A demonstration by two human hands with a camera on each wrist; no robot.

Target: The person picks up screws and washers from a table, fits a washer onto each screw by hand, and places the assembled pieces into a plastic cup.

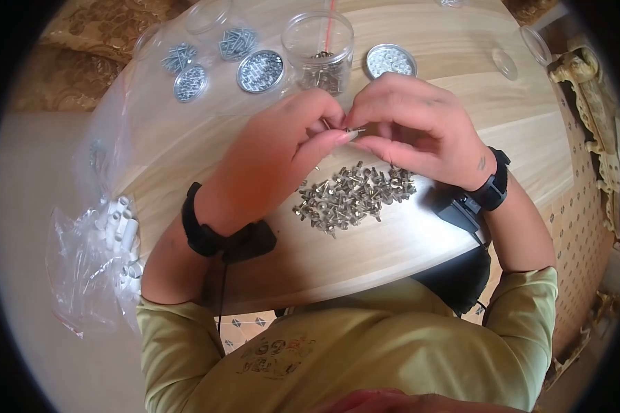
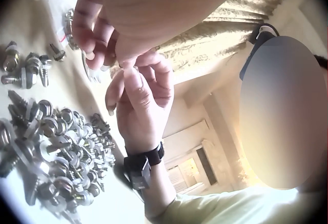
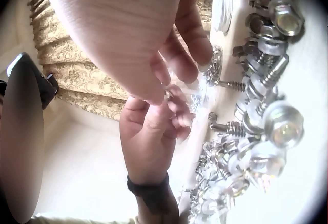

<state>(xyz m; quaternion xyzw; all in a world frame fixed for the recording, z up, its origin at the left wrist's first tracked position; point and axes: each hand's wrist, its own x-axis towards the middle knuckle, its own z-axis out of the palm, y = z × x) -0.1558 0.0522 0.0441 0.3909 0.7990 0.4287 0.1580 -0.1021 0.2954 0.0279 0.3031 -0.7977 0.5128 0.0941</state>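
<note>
Nearest us lay the worktop (image 1: 365,248) edge, then the screw pile (image 1: 355,196). Above it our left hand (image 1: 282,155) and right hand (image 1: 413,131) met, both pinching one screw (image 1: 353,129) at the fingertips. We judged that a slip could drop it into the pile, or knock the jar (image 1: 318,51) beyond.

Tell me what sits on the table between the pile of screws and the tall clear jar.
In the head view, both hands fill that stretch: the left hand and right hand meet fingertip to fingertip over the table, pinching a small screw between the pile of screws and the clear jar.
</note>
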